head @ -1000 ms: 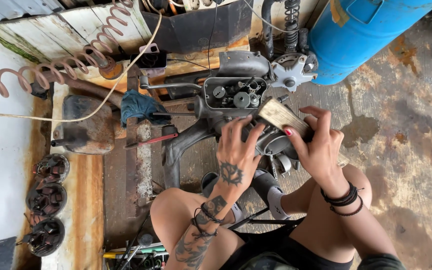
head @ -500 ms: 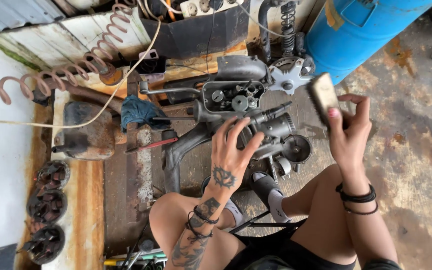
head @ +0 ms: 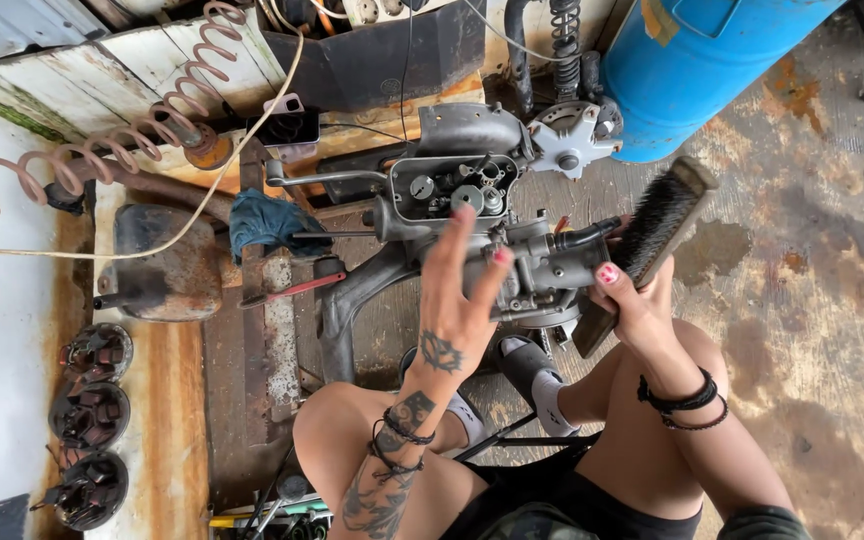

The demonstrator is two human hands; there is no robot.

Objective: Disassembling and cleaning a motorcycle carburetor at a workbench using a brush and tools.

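Observation:
I sit on the floor with a grey metal carburetor point(head: 542, 275) held up in front of my knees. My left hand point(head: 457, 310) grips its left side, fingers raised over the top. My right hand point(head: 637, 300) holds a wooden brush with black bristles point(head: 657, 225), bristles facing the carburetor's right end and close to it. Behind the carburetor stands a grey engine casing point(head: 457, 175) with small round parts showing in its open face.
A blue drum point(head: 702, 60) stands at the upper right. A coiled hose point(head: 102, 150) and a rusty tank point(head: 167, 265) lie to the left, with a blue rag point(head: 267, 225), a red-handled tool point(head: 287, 290) and three round dark parts point(head: 92, 415) along the white wall.
My right hand swung the brush away to the right, then brought it back against the carburetor's right end. My left hand shifted its hold and turned the carburetor upward.

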